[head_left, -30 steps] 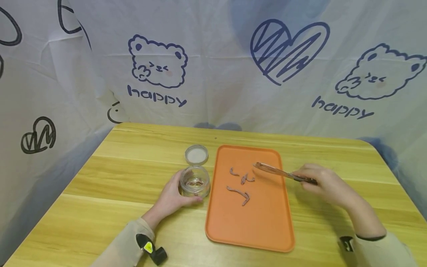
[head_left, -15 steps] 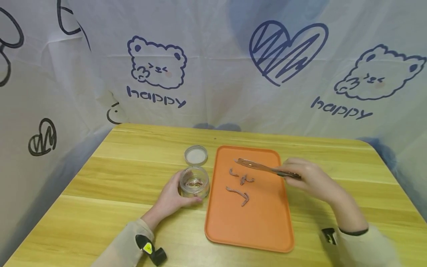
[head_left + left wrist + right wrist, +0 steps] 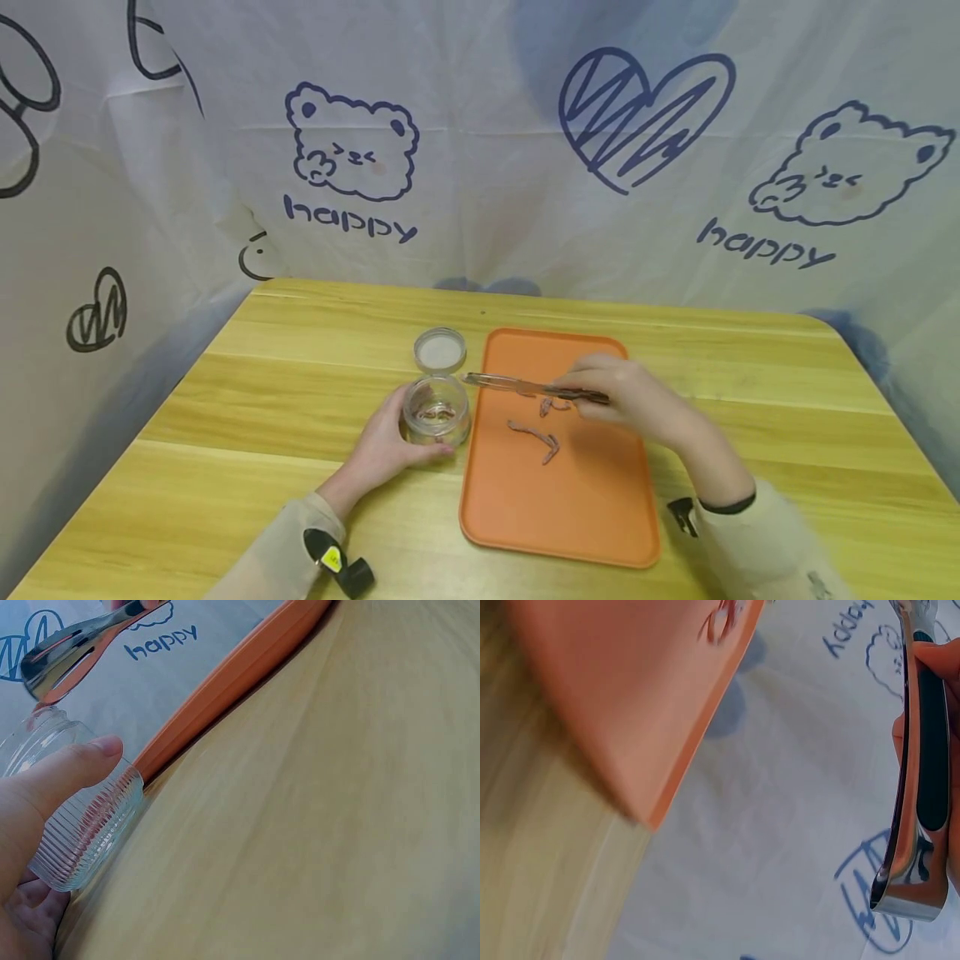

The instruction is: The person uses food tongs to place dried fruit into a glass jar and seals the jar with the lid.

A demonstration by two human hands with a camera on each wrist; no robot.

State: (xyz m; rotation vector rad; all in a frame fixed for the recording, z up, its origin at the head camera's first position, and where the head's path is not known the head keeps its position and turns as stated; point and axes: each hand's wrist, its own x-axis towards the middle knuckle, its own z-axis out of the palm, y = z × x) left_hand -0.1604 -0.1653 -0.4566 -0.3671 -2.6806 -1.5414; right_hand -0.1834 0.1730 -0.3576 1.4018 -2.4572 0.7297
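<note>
My left hand [image 3: 382, 446] holds a clear glass jar [image 3: 444, 432] that stands on the table left of the tray. Ribbed glass [image 3: 105, 825] and reddish-brown strips inside it show in the left wrist view. My right hand [image 3: 630, 398] grips metal tongs [image 3: 517, 384] with dark handle panels. The tongs' tips reach left, close over the jar's rim; whether they pinch anything is too small to tell. Several brownish, thin, shrivelled strips [image 3: 536, 432] lie on the orange tray [image 3: 558, 517], some partly hidden behind the tongs and right hand.
A round clear-rimmed lid [image 3: 439, 350] lies on the wooden table [image 3: 300, 333] just behind the jar. A pale printed cloth [image 3: 480, 167] hangs behind the table and along its left side.
The right hand and the tongs have swung left across the tray, bringing the tips from the tray's right part to the jar's rim. The left hand and the jar have stayed put.
</note>
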